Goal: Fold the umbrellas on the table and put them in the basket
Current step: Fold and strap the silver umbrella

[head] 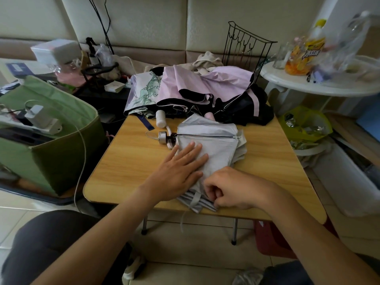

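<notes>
A grey collapsed umbrella [216, 145] lies on the small wooden table [127, 159], its round handle [163, 137] pointing left. My left hand [178, 171] presses flat on its canopy with straight fingers. My right hand [230, 189] pinches the folded canopy edge near the table's front edge, beside the grey strap [194, 199]. Behind it lie a lilac-and-black umbrella [205, 89] and a floral-printed one [144, 93] with a white handle [160, 118]. The green fabric basket [61, 145] stands on the left of the table.
A power strip and cable [44, 120] lie across the basket's top. A black wire rack [244, 46] stands behind the umbrellas. A round white side table [298, 85] with bottles and a yellow-green bag [304, 124] are on the right. Sofa cushions are behind.
</notes>
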Available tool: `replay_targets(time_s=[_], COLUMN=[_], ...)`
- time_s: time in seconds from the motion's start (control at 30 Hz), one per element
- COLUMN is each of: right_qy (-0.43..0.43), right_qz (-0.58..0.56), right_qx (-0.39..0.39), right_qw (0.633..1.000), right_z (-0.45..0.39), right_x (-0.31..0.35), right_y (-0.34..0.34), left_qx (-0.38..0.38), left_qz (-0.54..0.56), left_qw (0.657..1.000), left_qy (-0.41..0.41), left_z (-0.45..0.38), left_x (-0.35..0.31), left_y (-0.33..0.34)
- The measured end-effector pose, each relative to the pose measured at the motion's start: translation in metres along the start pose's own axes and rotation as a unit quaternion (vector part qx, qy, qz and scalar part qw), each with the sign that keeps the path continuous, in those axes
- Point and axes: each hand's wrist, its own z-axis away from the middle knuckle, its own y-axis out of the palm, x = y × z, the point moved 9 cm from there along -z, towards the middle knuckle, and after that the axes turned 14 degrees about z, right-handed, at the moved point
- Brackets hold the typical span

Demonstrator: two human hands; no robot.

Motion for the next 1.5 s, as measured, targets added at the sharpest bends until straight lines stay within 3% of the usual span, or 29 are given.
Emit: replay_targets(time_s=[0.13, 0.37, 0.53, 0.63, 0.73, 0.87, 1.0, 1.17, 1.23, 1.37, 1.5], right_qy=[-0.014, 0.099, 0.186, 0.292, 0.361, 0.356, 0.261, 0.211, 0.208, 0.196, 0.168], right_qz=[-0.058, -0.075, -0.004, -0.001, -0.050, -0.076, -0.197, -0.393, -0.453, -0.610, -0.669], right_qx=[0.003, -0.276, -0.391, -0.362, -0.244, -0.199, -0.251, -0.347, -0.347, -0.341, -0.316], right_qw=[0.998, 0.953, 0.901, 0.885, 0.899, 0.910, 0.911, 0.825, 0.794, 0.688, 0.652], right_z=[0.000, -0.013, -0.029, -0.041, -0.055, -0.064, -0.067, -0.055, -0.050, -0.047, -0.044], right_x=[-0.005, -0.060, -0.106, -0.145, -0.171, -0.179, -0.168, -0.163, -0.159, -0.156, -0.145], right_y=[-0.007, -0.057, -0.077, -0.074, -0.054, -0.052, -0.062, -0.081, -0.085, -0.077, -0.071], left_qx=[0.044, 0.063, 0.061, 0.075, 0.102, 0.115, 0.116, 0.123, 0.127, 0.129, 0.129], left_qz=[-0.065, -0.052, -0.052, -0.038, -0.021, -0.019, -0.016, -0.012, -0.012, -0.011, -0.014], left_qw=[0.997, 0.996, 0.995, 0.995, 0.992, 0.991, 0.990, 0.989, 0.988, 0.988, 0.988], left_qy=[-0.025, -0.047, -0.051, -0.056, -0.065, -0.071, -0.074, -0.079, -0.082, -0.084, -0.081], left_z=[0.008, 0.013, 0.014, 0.013, 0.013, 0.012, 0.012, 0.011, 0.011, 0.011, 0.011], left_x=[0.008, 0.013, 0.013, 0.013, 0.012, 0.013, 0.014, 0.014, 0.014, 0.013, 0.012], left_y=[0.008, 0.021, 0.023, 0.025, 0.026, 0.026, 0.027, 0.027, 0.027, 0.026, 0.026])
